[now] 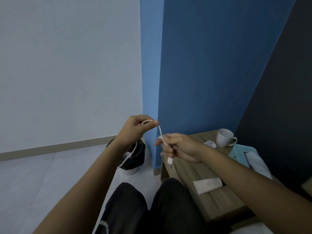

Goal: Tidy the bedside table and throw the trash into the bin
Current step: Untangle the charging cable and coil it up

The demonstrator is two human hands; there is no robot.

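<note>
Pale grey wall met blue wall at a corner behind the work area, with a light tiled floor below. Both hands were raised in front of the corner, above the near-left end of the wooden tabletop. The left hand was closed, thumb and forefinger pinching a small loop of a thin white cable. The right hand, just beside and slightly lower, was also closed on the same cable, its fingers curled around the strand. The cable ran taut between the two hands; its white plug end hung below the right hand, and a longer length trailed down from the left hand past the forearm. On the floor beyond the left forearm stood a bin fitted with a black liner, partly hidden by the arm. On the tabletop, a white mug stood at the far end, tilted in this wide-angle view, with a small white device just beside it. A white tube lay flat near the front edge. A teal item lay at the right side, with a dark flat object lying partly on it; their nature could not be determined. Dark trousered knees showed at the bottom.
</note>
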